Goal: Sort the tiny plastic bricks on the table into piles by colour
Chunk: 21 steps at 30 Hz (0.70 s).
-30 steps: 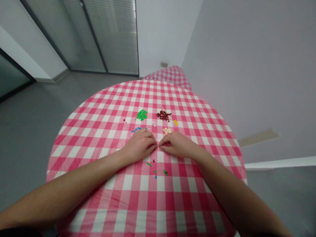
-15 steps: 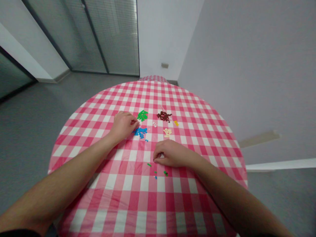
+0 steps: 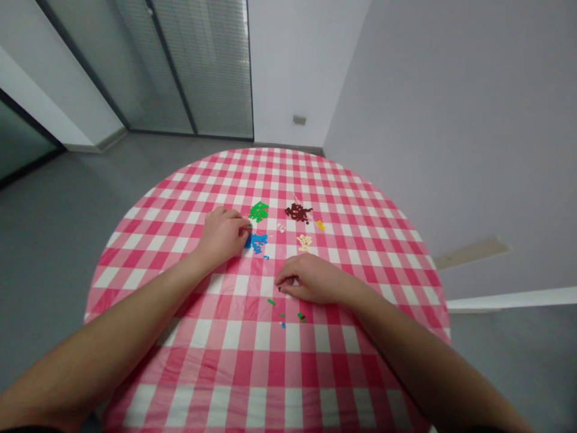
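Observation:
My left hand (image 3: 225,233) is closed in a pinch beside the pile of blue bricks (image 3: 258,242), just left of the pile of green bricks (image 3: 258,211). A small green brick (image 3: 249,225) shows at its fingertips, partly hidden. My right hand (image 3: 306,278) rests low over the cloth, thumb and forefinger pinched on a tiny dark brown brick (image 3: 279,288). Below that hand lie a thin green brick (image 3: 271,302), a small green piece (image 3: 283,315), a blue one (image 3: 283,325) and a green-and-brown cluster (image 3: 302,317).
Dark brown bricks (image 3: 298,212) form a pile at the back, with yellow bricks (image 3: 320,225) to their right. Cream bricks (image 3: 304,242) lie beyond my right hand, and pale pink pieces (image 3: 281,228) between the piles. A checked cloth (image 3: 288,367) covers the round table.
My left hand has drawn back slightly, and green now shows at its fingertips. My right hand has shifted a little left, bringing the dark brick at its fingertips into view.

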Available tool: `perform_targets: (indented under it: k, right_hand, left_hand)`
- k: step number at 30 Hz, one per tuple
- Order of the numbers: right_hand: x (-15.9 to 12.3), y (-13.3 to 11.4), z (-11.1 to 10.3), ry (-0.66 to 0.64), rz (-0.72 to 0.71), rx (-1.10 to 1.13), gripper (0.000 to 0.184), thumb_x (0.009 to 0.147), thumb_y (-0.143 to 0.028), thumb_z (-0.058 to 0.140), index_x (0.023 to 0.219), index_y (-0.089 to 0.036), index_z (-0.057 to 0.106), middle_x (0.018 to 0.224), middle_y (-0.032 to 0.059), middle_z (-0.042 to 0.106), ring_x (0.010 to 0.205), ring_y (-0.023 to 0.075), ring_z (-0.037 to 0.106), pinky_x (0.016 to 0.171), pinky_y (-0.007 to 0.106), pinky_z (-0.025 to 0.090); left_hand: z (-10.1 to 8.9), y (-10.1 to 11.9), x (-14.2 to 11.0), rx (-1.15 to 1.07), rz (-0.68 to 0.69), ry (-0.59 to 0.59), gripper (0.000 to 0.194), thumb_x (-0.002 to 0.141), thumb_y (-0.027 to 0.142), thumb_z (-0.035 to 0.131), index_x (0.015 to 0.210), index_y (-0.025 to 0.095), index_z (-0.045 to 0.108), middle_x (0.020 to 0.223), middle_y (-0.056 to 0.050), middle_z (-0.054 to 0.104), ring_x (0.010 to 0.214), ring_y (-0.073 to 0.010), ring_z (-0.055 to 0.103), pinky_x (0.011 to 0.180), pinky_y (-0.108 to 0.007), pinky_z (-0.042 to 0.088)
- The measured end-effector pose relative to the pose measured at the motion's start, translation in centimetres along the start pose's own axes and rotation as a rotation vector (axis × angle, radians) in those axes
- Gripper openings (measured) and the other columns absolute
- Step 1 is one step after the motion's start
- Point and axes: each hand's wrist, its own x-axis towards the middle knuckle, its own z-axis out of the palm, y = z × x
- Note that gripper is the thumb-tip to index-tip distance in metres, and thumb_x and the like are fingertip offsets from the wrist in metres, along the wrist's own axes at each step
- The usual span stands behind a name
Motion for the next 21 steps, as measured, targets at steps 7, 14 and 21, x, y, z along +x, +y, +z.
perform_targets:
  k: [7, 14, 21]
  right_hand:
    - [0.2, -0.2, -0.4, 0.031, 0.016, -0.053, 0.019, 0.085, -0.01, 0.063, 0.091, -0.018, 0.079, 0.09, 0.0054, 0.077, 0.08, 0.0165, 0.067, 0.075, 0.027, 0.047]
    - [-0.4, 2.4, -3.3, 0.522, 0.429, -0.19, 0.021, 0.091, -0.022, 0.06, 0.098, -0.02, 0.08, 0.097, 0.0074, 0.078, 0.086, 0.0203, 0.069, 0.077, 0.03, 0.049]
    - [-0.1, 5.7, -3.8, 0.446, 0.572, -0.349, 0.028, 0.096, -0.027, 0.054, 0.095, -0.021, 0.081, 0.103, 0.0089, 0.077, 0.09, 0.0232, 0.068, 0.074, 0.032, 0.048]
  left_hand:
    - [-0.3, 0.9, -0.3, 0.072, 0.043, -0.033, 0.028, 0.09, 0.023, 0.052, 0.096, 0.025, 0.08, 0.104, -0.012, 0.072, 0.099, -0.0345, 0.055, 0.079, -0.046, 0.038]
    - [-0.1, 1.0, -0.1, 0.1, 0.036, -0.084, 0.035, 0.093, 0.026, 0.047, 0.112, 0.023, 0.076, 0.105, -0.015, 0.067, 0.098, -0.0345, 0.054, 0.082, -0.047, 0.039]
    - [0.2, 0.8, 0.2, 0.085, 0.053, -0.035, 0.042, 0.094, 0.028, 0.045, 0.126, 0.019, 0.07, 0.106, -0.016, 0.065, 0.097, -0.0325, 0.055, 0.085, -0.047, 0.041]
